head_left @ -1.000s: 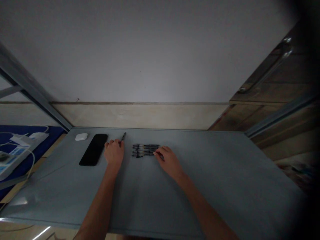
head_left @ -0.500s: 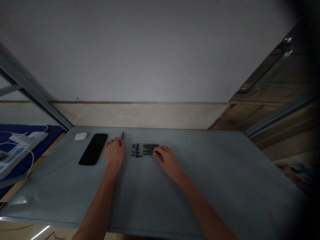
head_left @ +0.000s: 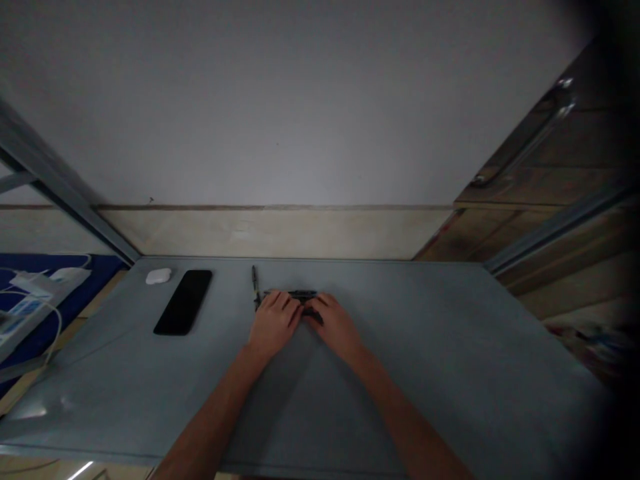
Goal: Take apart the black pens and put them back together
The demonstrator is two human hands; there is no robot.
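Observation:
A row of dark pens (head_left: 303, 294) lies sideways on the grey table, mostly covered by my hands. My left hand (head_left: 273, 325) reaches over the row from the near side, its fingers curled down onto the pens. Close against it, my right hand (head_left: 336, 327) has thumb and fingers closed around the row's right end, where a dark pen end shows below the fingers. Left of the row, a single pen (head_left: 255, 283) points away from me, its near end beside my left fingers. How many pens lie under the hands is hidden.
A black phone (head_left: 183, 303) lies to the left, with a white earbud case (head_left: 159, 276) behind it. Beyond the left table edge, a white power strip (head_left: 37, 303) with cables rests on blue cloth. A wall (head_left: 280, 231) closes off the back of the grey table (head_left: 425, 347).
My left hand has moved right from the single pen onto the row of pens. That pen now lies free, farther right and close to the row. My right hand has stayed nearly in place.

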